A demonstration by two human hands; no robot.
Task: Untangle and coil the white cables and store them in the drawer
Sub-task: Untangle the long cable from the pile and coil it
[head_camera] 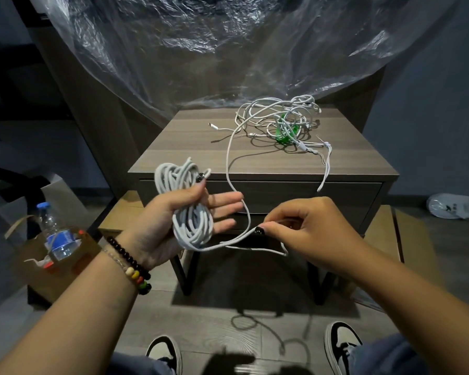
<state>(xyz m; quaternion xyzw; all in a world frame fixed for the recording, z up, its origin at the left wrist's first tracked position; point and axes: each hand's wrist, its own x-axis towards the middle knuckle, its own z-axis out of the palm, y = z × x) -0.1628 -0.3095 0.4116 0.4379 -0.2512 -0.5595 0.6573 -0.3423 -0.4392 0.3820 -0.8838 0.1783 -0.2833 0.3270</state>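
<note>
Nearby, water bottle (55, 234) beside nightstand (260, 158).

bare forearms, dark beaded bracelet (130, 262) on the left wrist, black-and-white sneakers (341, 345), blue jeans (390, 358)

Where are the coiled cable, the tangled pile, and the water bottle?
coiled cable (191, 223): head view, on the loops in the left hand's palm.
tangled pile (279, 119): head view, on its middle strands.
water bottle (57, 234): head view, on its label.

Cable tangle (279, 123) sits at the back right of the bench (190, 147), drawer (336, 201) below it, water bottle (56, 234) off to the left on the floor.
</note>
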